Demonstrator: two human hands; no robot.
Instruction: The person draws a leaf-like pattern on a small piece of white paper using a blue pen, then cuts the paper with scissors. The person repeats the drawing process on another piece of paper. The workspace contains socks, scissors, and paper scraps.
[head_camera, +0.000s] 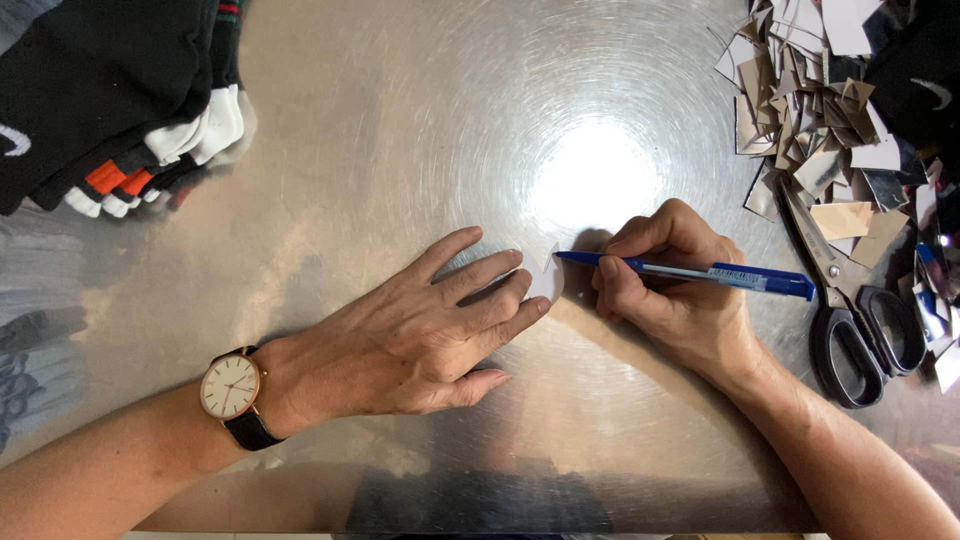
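Head view: left hand (420, 335) lies flat, fingers spread, pinning a small white slip (547, 277) to the steel bench (400, 130); right hand (670, 285), grip closed on a blue pen (690, 272), touches its tip to the slip. Scissors (850, 320) lie just right.

Small white label (545, 275) — perhaps paper — under left hand's (420, 335) fingertips.

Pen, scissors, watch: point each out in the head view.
Pen (690, 272), head view, on the barrel held in the right hand.
Scissors (850, 330), head view, on the black handles near the pivot.
Watch (231, 387), head view, on the dial at the left wrist.
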